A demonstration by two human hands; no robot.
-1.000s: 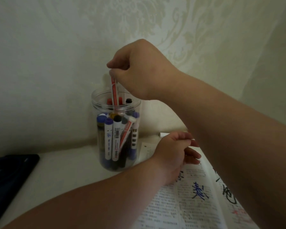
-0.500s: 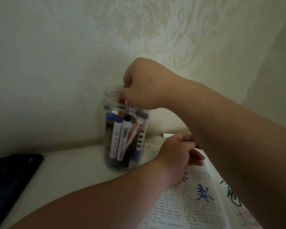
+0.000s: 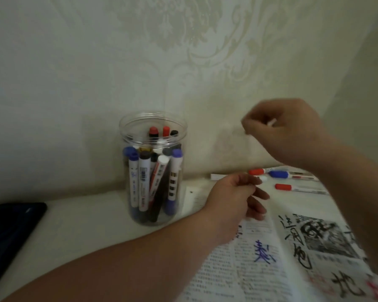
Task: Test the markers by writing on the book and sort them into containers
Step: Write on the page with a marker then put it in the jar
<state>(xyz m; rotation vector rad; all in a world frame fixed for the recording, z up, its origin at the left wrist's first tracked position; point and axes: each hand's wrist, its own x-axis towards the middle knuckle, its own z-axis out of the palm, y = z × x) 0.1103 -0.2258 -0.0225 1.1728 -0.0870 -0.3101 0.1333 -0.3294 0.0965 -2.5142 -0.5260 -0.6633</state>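
Clear plastic jar (image 3: 129,136) packed with markers (image 3: 144,182). Right hand (image 3: 286,131) raised, fingers (image 3: 252,125) curled; grasp unreadable through blur. Left hand (image 3: 231,199) slack over book (image 3: 238,269), holding nothing. Risk: a sweeping forearm tips jar.

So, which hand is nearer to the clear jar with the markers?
Left. The left hand hovers low over the book, just right of the jar. The right hand is raised farther right, above the loose markers.
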